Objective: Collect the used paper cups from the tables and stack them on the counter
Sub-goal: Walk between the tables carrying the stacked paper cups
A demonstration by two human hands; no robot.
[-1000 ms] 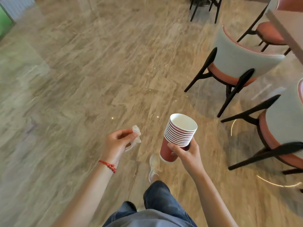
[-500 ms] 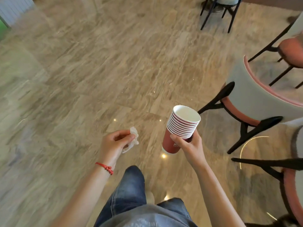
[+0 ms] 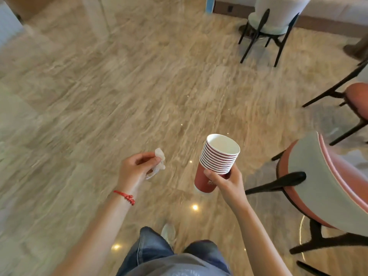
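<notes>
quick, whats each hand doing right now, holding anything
Left hand: fingers pinch a crumpled white tissue.
Right hand: fingers curled round a stack of red paper cups, held above the floor.

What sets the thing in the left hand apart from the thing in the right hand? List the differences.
The crumpled tissue is white and shapeless; the stack of paper cups is red outside with white rims, rigid and round.
The tissue is small, pinched by the left hand at the fingertips; the cup stack is taller, gripped round its side by the right hand.
The tissue hangs limp; the stack tilts, mouth up.
Both are carried above the floor.
</notes>
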